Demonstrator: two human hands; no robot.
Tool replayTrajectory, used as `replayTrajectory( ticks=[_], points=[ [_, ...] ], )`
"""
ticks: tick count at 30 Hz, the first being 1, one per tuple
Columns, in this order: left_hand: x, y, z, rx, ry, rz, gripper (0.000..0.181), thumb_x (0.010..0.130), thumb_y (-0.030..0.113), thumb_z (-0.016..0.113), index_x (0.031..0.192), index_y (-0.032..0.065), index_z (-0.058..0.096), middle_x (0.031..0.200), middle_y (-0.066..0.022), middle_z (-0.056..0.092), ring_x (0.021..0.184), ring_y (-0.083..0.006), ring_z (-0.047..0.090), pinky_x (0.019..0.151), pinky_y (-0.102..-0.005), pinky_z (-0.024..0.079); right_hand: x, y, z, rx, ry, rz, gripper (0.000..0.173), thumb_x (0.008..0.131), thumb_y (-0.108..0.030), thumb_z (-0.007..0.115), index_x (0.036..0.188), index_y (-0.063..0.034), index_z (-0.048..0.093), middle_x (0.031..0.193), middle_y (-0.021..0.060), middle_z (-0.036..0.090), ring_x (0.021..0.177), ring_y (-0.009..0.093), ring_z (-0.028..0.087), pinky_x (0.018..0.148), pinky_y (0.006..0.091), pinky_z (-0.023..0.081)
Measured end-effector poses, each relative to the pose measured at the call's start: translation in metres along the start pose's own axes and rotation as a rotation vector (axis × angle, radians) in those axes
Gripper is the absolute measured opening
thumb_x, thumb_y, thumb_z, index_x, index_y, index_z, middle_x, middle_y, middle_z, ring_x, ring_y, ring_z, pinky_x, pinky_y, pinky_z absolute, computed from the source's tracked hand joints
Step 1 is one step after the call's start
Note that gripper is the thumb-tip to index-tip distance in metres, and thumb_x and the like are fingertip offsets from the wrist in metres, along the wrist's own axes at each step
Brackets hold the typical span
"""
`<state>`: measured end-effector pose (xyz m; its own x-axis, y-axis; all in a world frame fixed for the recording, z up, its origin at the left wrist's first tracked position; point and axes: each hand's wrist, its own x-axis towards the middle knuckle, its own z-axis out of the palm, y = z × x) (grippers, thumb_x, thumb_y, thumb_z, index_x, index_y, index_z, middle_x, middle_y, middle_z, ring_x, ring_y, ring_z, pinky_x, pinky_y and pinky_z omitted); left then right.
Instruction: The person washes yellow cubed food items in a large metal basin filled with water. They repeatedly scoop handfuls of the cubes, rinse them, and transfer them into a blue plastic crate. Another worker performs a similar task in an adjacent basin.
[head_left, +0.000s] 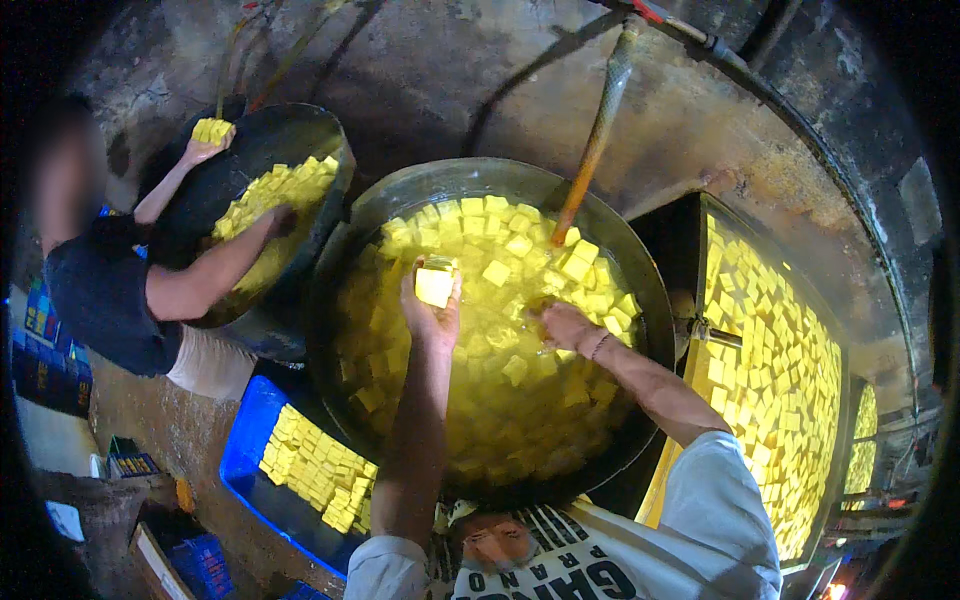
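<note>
My left hand (433, 311) is raised over a large round metal vat (664, 300) and holds a small stack of yellow tofu-like blocks (434, 286). To its right, my right hand (566, 326) reaches down at the surface of the yellowish liquid (480, 330), its fingers partly hidden, so whether it grips a block cannot be told. Many yellow blocks (496, 273) lie in the liquid, heaped along the far side of the vat. An orange-brown hose (596, 142) hangs down into the vat near the heap.
A blue plastic tub (244, 457) with rows of yellow blocks stands at lower left. A co-worker (105, 300) leans over a second vat (341, 142) at upper left, blocks in one hand. On the right, a rectangular tank (844, 450) holds many blocks. Pipes run along the wall.
</note>
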<state>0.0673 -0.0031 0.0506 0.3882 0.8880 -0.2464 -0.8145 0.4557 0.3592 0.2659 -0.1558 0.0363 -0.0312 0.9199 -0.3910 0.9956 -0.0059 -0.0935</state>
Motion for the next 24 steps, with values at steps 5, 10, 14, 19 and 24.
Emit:
replayTrajectory(
  ticks=[5, 10, 14, 19, 24],
  points=[
    [-0.026, 0.028, 0.002, -0.162, 0.047, 0.023, 0.037, 0.087, 0.032, 0.046, 0.111, 0.0056, 0.056, 0.116, -0.0075, 0.058, 0.113, -0.0262, 0.051, 0.097, -0.0500, 0.040, -0.007, -0.001, -0.026, 0.502, 0.231, 0.160, 0.035, 0.078, -0.027, 0.059, 0.105, -0.0053, 0.059, 0.091, 0.0163, 0.065, 0.086, 0.034, 0.063, 0.081, 0.0419, 0.050],
    [-0.030, 0.046, -0.012, -0.192, -0.018, 0.089, 0.036, 0.086, 0.028, 0.050, 0.113, 0.0047, 0.056, 0.117, -0.0088, 0.057, 0.114, -0.0270, 0.050, 0.096, -0.0500, 0.041, 0.011, -0.057, -0.024, 0.028, 0.081, 0.007, 0.042, 0.076, -0.020, 0.066, 0.115, -0.0082, 0.057, 0.101, 0.0146, 0.061, 0.089, 0.034, 0.061, 0.075, 0.0410, 0.051],
    [-0.052, 0.071, 0.001, -0.212, -0.054, 0.132, 0.038, 0.084, 0.027, 0.053, 0.115, 0.0046, 0.056, 0.118, -0.0113, 0.057, 0.114, -0.0298, 0.049, 0.097, -0.0503, 0.040, 0.042, -0.031, 0.019, -0.134, 0.030, -0.014, 0.052, 0.075, -0.016, 0.066, 0.125, -0.0114, 0.053, 0.111, 0.0173, 0.058, 0.093, 0.032, 0.062, 0.080, 0.0398, 0.051],
    [-0.102, 0.147, -0.011, -0.220, -0.075, 0.308, 0.041, 0.081, 0.026, 0.056, 0.116, 0.0045, 0.056, 0.119, -0.0143, 0.056, 0.115, -0.0334, 0.049, 0.099, -0.0505, 0.038, 0.032, -0.061, -0.030, 1.092, 0.011, -0.147, 0.033, 0.080, -0.016, 0.071, 0.110, -0.0027, 0.063, 0.098, 0.0060, 0.066, 0.083, 0.014, 0.062, 0.074, 0.0269, 0.049],
    [-0.150, 0.192, -0.055, -0.055, -0.042, 0.449, 0.043, 0.081, 0.027, 0.055, 0.118, 0.0043, 0.056, 0.119, -0.0157, 0.056, 0.112, -0.0346, 0.050, 0.098, -0.0500, 0.039, 0.010, -0.182, -0.097, 1.224, -0.078, -0.314, 0.021, 0.079, -0.011, 0.073, 0.096, -0.0024, 0.065, 0.087, 0.0002, 0.064, 0.073, 0.005, 0.057, 0.063, 0.0215, 0.044]
  ],
)
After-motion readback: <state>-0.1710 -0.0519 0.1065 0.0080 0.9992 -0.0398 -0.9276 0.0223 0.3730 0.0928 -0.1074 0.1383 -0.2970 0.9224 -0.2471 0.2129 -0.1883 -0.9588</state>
